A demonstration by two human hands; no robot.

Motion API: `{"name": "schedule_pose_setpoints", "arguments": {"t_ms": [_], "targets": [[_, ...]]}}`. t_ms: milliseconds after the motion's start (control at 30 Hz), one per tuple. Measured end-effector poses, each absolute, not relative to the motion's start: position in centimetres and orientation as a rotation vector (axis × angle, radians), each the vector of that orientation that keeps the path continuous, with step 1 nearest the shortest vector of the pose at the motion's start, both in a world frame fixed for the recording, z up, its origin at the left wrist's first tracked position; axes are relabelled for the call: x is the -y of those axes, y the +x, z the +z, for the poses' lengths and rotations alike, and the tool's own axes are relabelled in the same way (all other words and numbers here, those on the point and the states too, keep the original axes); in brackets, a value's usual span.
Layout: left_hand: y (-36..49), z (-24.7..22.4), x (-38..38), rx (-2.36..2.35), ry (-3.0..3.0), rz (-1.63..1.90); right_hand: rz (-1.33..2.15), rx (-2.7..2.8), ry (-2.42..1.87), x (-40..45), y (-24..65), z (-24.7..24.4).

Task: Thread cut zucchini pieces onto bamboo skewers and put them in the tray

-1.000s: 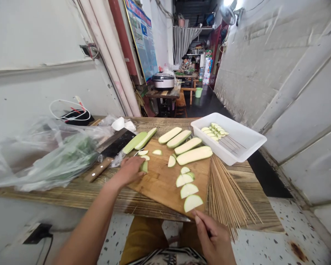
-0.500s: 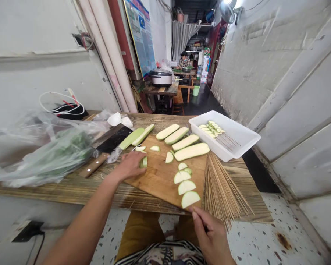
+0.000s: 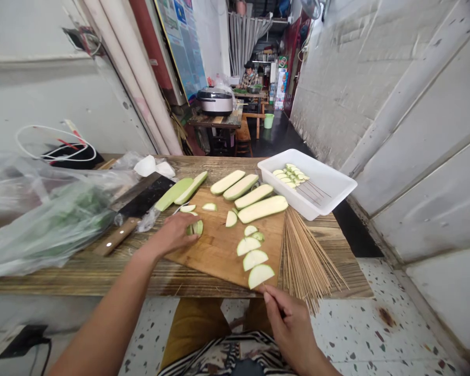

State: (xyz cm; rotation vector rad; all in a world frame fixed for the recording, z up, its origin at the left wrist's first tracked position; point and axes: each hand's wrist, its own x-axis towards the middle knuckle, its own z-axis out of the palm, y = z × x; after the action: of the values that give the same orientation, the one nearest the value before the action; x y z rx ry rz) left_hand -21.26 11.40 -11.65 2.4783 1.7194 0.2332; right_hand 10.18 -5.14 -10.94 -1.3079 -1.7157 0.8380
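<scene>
Two bare hands low in the frame: left hand half-open, cupping a pale green marrow slice steady on a wooden chopping board; right hand pinched on something too thin to identify, a fan of thin bamboo skewers within easy reach.

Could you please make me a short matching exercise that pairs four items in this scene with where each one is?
Things:
1. Cleaver
2. Bamboo skewers
3. White plastic tray
4. Rice cooker

Places:
A. On a farther table down the corridor
B. Fanned out beside the right edge of the wooden cutting board
C. Left of the cutting board, handle toward the person
D. At the far right of the near table, holding skewered slices

Pairs: 1-C; 2-B; 3-D; 4-A
</scene>
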Motion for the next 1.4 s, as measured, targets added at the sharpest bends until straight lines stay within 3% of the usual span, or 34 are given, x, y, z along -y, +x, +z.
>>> {"name": "schedule_pose_setpoints", "arguments": {"t_ms": [1167, 1400], "targets": [[-21.00, -12.10, -10.60, -1.657, 2.401, 0.599, 0.715, 1.727, -1.283, 4.75, 10.00, -11.14], [-20.70, -11.54, -10.54, -1.641, 2.420, 0.475, 0.701, 1.723, -1.270, 4.75, 9.94, -11.07]]}}
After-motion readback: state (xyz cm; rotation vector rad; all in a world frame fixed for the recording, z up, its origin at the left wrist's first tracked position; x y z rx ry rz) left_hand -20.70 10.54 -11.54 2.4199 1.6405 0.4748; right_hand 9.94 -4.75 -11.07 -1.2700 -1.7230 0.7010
